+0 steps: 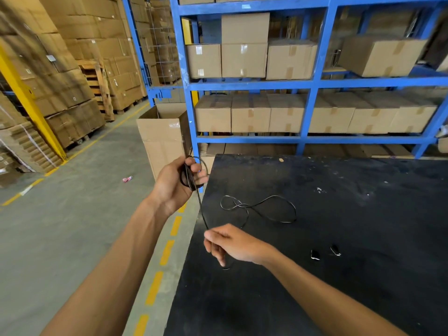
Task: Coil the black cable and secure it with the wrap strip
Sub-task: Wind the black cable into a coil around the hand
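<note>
Black cable (pixel 264 208), thin, partly coiled. We note a few loops gathered in the left hand (pixel 178 184), fingers and thumb curled round the bundle, held off the near-left corner of the black table (pixel 339 275). One strand runs down from the bundle to the right hand (pixel 232 243), which pinches it at the fingertips just above the table edge. Beyond that pinch, a loose figure-eight of slack lies flat on the tabletop, uncoiled. We judge the coiling under way, perhaps half done; the slack on the table is left to wind in. Two small dark pieces (pixel 324 252) lie near the right forearm; one may be the wrap strip, but we cannot tell. Nothing is wrapped round the bundle, so securing is not yet done.
</note>
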{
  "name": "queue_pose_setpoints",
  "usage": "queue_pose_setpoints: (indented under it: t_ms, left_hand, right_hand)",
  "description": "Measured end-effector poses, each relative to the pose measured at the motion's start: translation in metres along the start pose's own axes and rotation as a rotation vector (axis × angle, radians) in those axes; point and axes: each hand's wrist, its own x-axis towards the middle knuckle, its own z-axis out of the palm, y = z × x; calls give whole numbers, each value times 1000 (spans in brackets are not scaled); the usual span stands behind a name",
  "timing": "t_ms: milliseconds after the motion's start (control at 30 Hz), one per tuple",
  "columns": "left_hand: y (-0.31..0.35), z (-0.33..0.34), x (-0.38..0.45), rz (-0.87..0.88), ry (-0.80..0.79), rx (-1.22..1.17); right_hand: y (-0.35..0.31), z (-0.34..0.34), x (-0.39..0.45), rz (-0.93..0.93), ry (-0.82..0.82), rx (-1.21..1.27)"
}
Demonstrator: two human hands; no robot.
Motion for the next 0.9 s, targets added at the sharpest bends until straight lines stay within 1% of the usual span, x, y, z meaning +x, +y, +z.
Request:
queue_pose_setpoints:
  t_ms: [67, 100, 167, 267, 333, 400, 433, 500, 567, 633, 667, 733, 800, 833, 900]
  left_hand:
    - [12, 0, -7, -60, -97, -23]
    - [16, -1, -10, -86, -132, 11]
    - [18, -4, -15, -119, -165, 131]
    - [3, -7, -21, -169, -128, 382]
    - [-13, -9, -22, -177, -92, 601]
    - [-26, -12, -20, -131, -68, 807]
    - [-32, -14, -18, -94, -52, 866]
    - [-39, -16, -13, 16, -1, 889]
    - [-40, -16, -6, 146, 72, 896]
    - [-39, -14, 1, 207, 141, 818]
    - [-36, -12, 5, 202, 166, 728]
    - [-27, -9, 11, 137, 178, 458]
    - [-12, -5, 17, 79, 130, 175]
    - [-4, -3, 19, 67, 93, 77]
    - [12, 2, 21, 49, 5, -36]
  right_hand:
    - [17, -7, 1, 65, -22, -22]
    - [24, -14, 2, 100, -6, -9]
    - [28, -31, 5, 166, 84, 53]
    - [9, -65, 15, 187, 254, 143]
    - [-20, -88, 19, 148, 310, 198]
    - [-53, -103, 19, 87, 284, 213]
    - [-69, -105, 19, 57, 259, 181]
    - [-94, -100, 17, 5, 231, 26]
    - [-108, -87, 15, -55, 238, -132]
    - [-112, -71, 14, -119, 237, -212]
    - [-111, -63, 14, -136, 234, -228]
    - [-101, -49, 14, -147, 226, -236]
    - [-85, -36, 14, -140, 199, -191]
    - [-75, -30, 14, -128, 167, -134]
    - [-54, -22, 12, -86, 87, -14]
